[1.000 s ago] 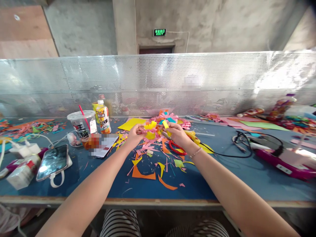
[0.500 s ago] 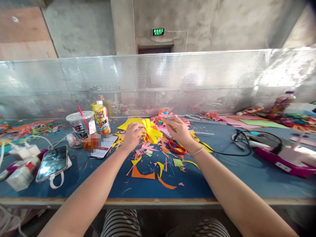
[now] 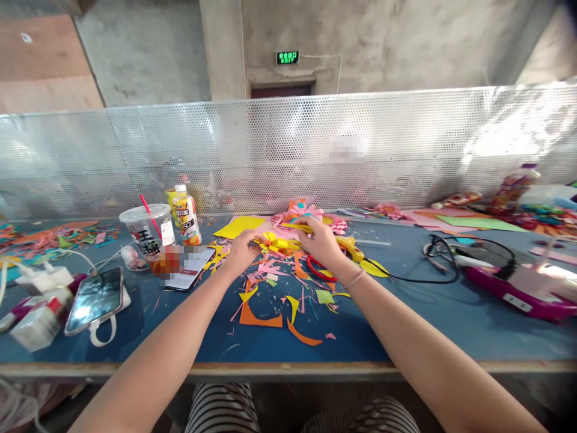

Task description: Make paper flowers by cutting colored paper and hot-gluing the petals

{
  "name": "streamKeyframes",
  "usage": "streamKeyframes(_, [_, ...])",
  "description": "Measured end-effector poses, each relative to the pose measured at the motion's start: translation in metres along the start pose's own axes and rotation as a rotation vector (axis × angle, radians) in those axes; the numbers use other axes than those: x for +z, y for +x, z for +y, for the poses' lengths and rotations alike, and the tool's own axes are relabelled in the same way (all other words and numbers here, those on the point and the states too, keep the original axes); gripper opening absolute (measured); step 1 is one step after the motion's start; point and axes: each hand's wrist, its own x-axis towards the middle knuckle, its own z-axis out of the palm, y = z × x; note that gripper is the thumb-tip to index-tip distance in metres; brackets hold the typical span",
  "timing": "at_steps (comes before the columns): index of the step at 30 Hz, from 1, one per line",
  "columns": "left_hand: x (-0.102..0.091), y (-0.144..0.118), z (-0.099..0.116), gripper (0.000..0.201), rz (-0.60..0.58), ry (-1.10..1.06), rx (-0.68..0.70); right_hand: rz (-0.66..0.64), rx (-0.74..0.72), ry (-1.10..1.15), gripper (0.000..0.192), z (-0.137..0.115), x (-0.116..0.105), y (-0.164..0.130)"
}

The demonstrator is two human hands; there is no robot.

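Observation:
My left hand is closed, with its fingertips pinching a yellow paper flower made of folded strips. My right hand is closed round a thin yellow strip, held just above the flower's right side. What the strip is made of is hard to make out. Beyond both hands lies a heap of pink paper flowers. A yellow sheet of paper is behind my left hand. To the right of my right hand rests a yellow glue gun with a black cord, beside red-handled scissors, partly hidden by my wrist.
Paper scraps litter the blue table. On the left are a drink cup, a juice bottle and a phone. A purple case with cables lies right. A perforated metal screen rises behind.
The yellow flower has tilted down flatter and looks smaller between my hands. My right hand has moved left, closer to it, with the thin yellow strip.

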Motion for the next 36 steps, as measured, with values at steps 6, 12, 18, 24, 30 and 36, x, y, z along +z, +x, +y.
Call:
streamKeyframes(6, [-0.001,0.000,0.001,0.019,0.013,-0.056,0.031,0.084,0.087,0.199,0.015,-0.004,-0.007,0.005])
streamKeyframes(12, [-0.004,-0.003,0.005,0.022,0.000,0.166,0.166,0.052,0.061,0.257,0.013,-0.006,-0.005,0.003])
streamKeyframes(18, [-0.002,-0.003,0.005,0.021,0.006,0.379,0.298,0.001,0.065,0.185,0.018,-0.003,0.002,-0.001])
streamKeyframes(24, [0.009,-0.006,0.009,0.036,0.030,0.158,0.022,0.072,0.058,0.212,0.027,-0.005,0.006,-0.003])
streamKeyframes(30, [0.015,-0.005,0.017,0.035,0.138,-0.159,-0.235,0.083,0.228,0.390,0.022,-0.003,0.010,-0.001])
streamKeyframes(36, [0.014,-0.003,0.012,0.036,0.115,-0.157,-0.207,0.008,0.299,0.267,0.024,0.013,0.011,0.000])
